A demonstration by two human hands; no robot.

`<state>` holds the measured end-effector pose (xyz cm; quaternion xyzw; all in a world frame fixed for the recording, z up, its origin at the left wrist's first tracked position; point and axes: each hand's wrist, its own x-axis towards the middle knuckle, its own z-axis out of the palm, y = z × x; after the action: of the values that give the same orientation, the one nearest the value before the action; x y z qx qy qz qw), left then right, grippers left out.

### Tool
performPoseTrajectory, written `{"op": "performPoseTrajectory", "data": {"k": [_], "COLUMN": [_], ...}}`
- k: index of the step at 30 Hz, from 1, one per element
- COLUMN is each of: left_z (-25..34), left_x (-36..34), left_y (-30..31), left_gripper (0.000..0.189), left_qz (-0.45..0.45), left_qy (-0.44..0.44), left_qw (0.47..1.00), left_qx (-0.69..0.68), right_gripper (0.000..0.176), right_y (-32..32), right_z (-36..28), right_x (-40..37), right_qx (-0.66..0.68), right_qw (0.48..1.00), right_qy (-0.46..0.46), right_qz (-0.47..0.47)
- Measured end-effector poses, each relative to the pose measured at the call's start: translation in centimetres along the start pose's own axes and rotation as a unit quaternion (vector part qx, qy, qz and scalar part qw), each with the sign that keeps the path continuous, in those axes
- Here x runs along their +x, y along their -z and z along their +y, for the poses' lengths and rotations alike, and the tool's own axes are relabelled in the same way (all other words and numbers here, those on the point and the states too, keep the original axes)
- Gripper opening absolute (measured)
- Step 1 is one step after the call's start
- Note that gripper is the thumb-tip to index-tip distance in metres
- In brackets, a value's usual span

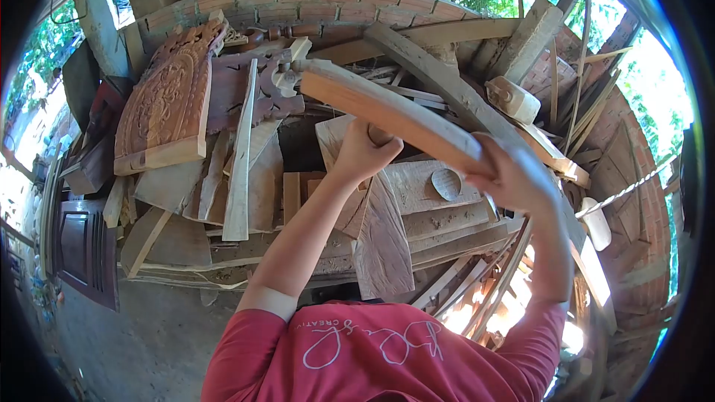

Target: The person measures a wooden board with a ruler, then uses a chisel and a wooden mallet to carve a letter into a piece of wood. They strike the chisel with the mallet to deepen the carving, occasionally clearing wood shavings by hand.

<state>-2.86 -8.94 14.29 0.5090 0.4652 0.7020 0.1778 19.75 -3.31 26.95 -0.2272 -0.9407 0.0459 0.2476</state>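
My right hand (514,175) grips the near right end of a thick wooden beam (391,112). The beam slants up to the left, its far end over the wood pile. Just under the beam, my left hand (369,150) is closed in a fist; what it holds, if anything, I cannot make out. Below and beside that fist lie a wooden plank (383,242) with visible grain and a board (417,187) carrying a small round dish-like piece (446,184).
A carved wooden panel (165,97) leans at the left, near a narrow pale strip (242,156). Behind runs a low brick wall (313,1). A long grey beam (454,89) and a plastic jug (514,100) lie at the right. A dark panelled door piece (86,249) stands lower left.
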Motion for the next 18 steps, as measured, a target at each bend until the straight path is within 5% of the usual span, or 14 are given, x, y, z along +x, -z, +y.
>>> {"op": "performPoseTrajectory", "data": {"k": [2,4,6,7,8,10,12,14,15,18], "left_z": [0.6,1.1,0.9,0.5,-0.2,-0.3,0.0,0.7,0.6,0.5], "left_x": [0.1,0.2,-0.1,-0.2,-0.1,0.1,0.0,0.1,0.1,-0.1], "left_y": [0.2,0.3,0.1,-0.2,-0.7,-0.4,0.1,0.6,0.5,0.1], "left_gripper": [0.017,0.019,0.018,0.018,0.018,0.017,0.017,0.018,0.018,0.017], "left_qz": [-0.02,-0.023,-0.047,-0.046,-0.016,0.016,-0.002,-0.034,-0.025,-0.011], "left_qy": [0.061,0.026,0.036,0.037,-0.013,-0.065,0.018,0.037,0.039,0.031], "left_qw": [0.998,0.998,0.997,0.997,1.0,0.998,1.0,0.998,0.999,0.999], "left_qx": [0.02,0.058,0.04,0.039,0.023,0.014,0.014,0.039,0.028,0.016], "right_gripper": [0.056,0.053,0.05,0.049,0.049,0.05,0.06,0.056,0.057,0.056], "right_y": [2.1,2.2,1.4,1.2,0.7,-0.4,1.2,1.4,1.5,0.3], "right_z": [-0.7,-0.3,0.2,-0.3,-0.9,-2.0,-1.3,0.1,-0.5,-1.8], "right_x": [0.5,0.7,0.8,0.7,0.9,1.6,2.5,3.0,3.0,3.0], "right_qx": [-0.069,-0.009,0.314,0.291,0.292,-0.06,-0.103,0.034,0.208,0.286], "right_qw": [0.993,0.999,0.942,0.945,0.945,0.985,0.968,0.999,0.966,0.947], "right_qy": [-0.015,-0.034,-0.089,-0.147,-0.145,0.036,-0.048,-0.034,-0.148,-0.122], "right_qz": [-0.093,0.003,0.083,-0.028,-0.03,-0.156,-0.222,0.023,0.035,-0.076]}}
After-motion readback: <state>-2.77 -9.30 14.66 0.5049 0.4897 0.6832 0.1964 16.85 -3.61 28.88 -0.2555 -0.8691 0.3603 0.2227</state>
